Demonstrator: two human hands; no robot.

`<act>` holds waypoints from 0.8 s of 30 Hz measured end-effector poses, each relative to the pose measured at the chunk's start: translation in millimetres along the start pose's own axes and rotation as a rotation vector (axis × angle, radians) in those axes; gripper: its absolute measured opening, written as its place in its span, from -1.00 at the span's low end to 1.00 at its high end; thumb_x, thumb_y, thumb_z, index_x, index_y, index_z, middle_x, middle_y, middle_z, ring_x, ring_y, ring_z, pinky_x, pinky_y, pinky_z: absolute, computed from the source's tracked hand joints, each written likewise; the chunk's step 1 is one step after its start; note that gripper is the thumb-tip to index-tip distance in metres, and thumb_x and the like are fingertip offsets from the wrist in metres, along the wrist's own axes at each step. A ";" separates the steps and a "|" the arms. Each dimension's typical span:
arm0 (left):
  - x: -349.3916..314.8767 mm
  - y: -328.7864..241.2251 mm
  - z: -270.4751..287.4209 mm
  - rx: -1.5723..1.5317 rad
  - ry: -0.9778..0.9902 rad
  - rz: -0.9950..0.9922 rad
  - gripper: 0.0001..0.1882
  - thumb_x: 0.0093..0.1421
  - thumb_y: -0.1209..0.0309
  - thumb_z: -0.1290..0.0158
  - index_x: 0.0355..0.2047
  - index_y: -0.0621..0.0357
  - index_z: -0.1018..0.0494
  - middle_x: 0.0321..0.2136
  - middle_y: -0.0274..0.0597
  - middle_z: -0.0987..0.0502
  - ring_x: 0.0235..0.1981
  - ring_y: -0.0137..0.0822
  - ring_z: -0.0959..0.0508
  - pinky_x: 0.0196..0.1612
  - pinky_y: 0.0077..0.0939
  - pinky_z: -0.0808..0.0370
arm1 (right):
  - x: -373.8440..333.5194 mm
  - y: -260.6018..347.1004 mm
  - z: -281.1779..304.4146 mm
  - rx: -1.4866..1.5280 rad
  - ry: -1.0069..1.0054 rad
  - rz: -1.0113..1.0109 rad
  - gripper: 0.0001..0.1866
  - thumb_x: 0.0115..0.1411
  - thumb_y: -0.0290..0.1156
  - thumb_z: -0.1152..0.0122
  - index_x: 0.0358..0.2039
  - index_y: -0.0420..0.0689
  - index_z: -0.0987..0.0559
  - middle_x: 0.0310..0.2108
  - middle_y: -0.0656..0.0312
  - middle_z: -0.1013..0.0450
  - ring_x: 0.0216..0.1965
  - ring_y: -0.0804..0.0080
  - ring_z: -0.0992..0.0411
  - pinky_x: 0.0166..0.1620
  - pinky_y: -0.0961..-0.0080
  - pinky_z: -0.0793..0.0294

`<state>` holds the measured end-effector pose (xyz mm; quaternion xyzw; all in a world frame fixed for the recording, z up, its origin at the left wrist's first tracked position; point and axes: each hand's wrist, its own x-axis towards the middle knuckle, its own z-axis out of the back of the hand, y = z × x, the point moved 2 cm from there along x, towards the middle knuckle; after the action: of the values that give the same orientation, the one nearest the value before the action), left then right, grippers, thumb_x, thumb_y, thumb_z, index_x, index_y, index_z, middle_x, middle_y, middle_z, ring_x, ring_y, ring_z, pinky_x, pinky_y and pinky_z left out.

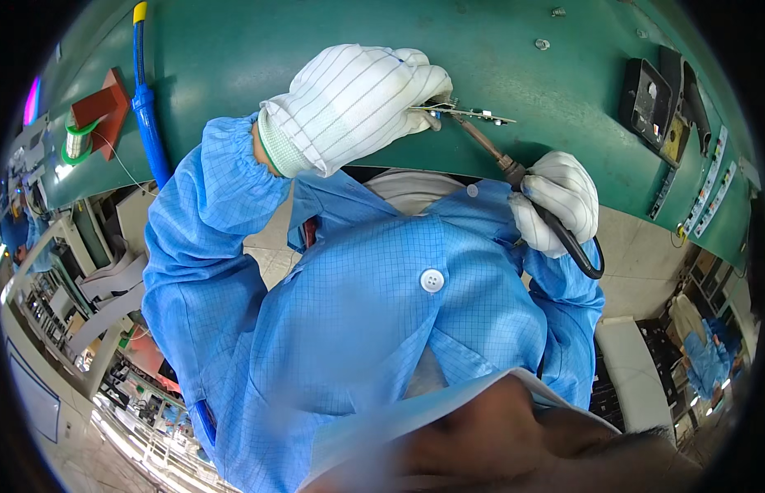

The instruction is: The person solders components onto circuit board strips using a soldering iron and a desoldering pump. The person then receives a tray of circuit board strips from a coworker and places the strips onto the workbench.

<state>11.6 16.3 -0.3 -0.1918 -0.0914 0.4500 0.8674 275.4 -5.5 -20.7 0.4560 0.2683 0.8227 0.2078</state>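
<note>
As a worker in a blue checked coat (358, 279) sits at a green-topped workbench (234, 49), the right hand (563, 201), in a white striped glove, curls its fingers firmly around a slim soldering iron (499, 157) with a dark metal shaft and black cable. The left hand (358, 103), gloved alike, pinches one end of a thin, component-studded circuit board (487, 115) between closed fingertips. Seen nearly edge-on, the board juts rightward from that grip, its long axis running side to side, and lies forward and left of the right hand's fingers; the left hand is nearer. The iron slants up to it, its tip close by the left fingertips, though contact is too small to confirm. Farther out lie a black rectangular plastic tray (645, 100), right, and a pale wire spool (76, 146), left.
</note>
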 end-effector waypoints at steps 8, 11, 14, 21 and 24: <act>-3.0 -2.7 -0.4 0.025 -0.055 -0.039 -0.70 0.06 0.18 -0.26 -0.22 -0.05 -0.55 -0.36 -0.36 -0.58 -0.37 -0.22 -0.62 -0.35 -0.35 -0.54 | -0.2 -0.6 -0.5 -0.011 0.000 0.011 -0.58 -0.15 -0.52 -0.56 -0.25 -0.19 -0.57 -0.52 0.16 -0.51 -0.55 0.28 -0.48 -0.47 0.38 -0.46; -3.8 -5.5 -1.8 0.068 -0.070 -0.030 -0.68 0.03 0.19 -0.27 -0.21 -0.05 -0.55 -0.35 -0.37 -0.57 -0.37 -0.23 -0.61 -0.34 -0.36 -0.53 | -6.2 -0.8 9.3 0.061 0.048 -0.043 -0.62 -0.12 -0.52 -0.51 -0.26 -0.21 -0.57 -0.51 0.11 -0.50 -0.55 0.23 -0.48 -0.46 0.34 -0.45; -6.6 -7.8 -2.2 0.072 -0.025 -0.006 -0.67 0.02 0.20 -0.28 -0.20 -0.06 -0.54 -0.35 -0.36 -0.56 -0.36 -0.24 -0.60 -0.32 -0.38 -0.54 | -15.5 -1.0 29.1 0.171 -0.037 -0.048 -0.66 -0.11 -0.56 -0.42 -0.26 -0.26 -0.55 -0.54 0.10 -0.44 -0.57 0.23 -0.44 -0.49 0.31 -0.41; -9.3 -16.1 -1.7 0.165 -0.084 -0.035 -0.69 0.04 0.27 -0.28 -0.18 -0.05 -0.53 -0.35 -0.34 -0.53 -0.36 -0.24 -0.59 -0.30 -0.40 -0.55 | -34.0 2.2 66.5 -0.035 -0.492 -0.310 -0.68 0.07 -0.72 -0.09 -0.12 -0.25 -0.51 -0.40 -0.04 -0.49 -0.48 0.37 -0.48 -0.40 0.53 -0.49; -14.9 -18.1 -5.5 0.229 -0.150 -0.063 -0.71 0.08 0.29 -0.24 -0.17 -0.05 -0.52 -0.37 -0.36 -0.49 -0.40 -0.28 -0.55 -0.34 -0.43 -0.53 | -31.4 10.0 58.6 -0.101 -0.624 -0.716 -0.70 0.16 -0.66 -0.20 -0.07 -0.24 -0.55 -0.37 -0.01 -0.54 -0.46 0.40 -0.51 -0.41 0.51 -0.50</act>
<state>18.3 -6.7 2.4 -0.0545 -0.1098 0.4431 0.8880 340.6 -16.8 -8.6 0.5495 0.2930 0.5351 0.5708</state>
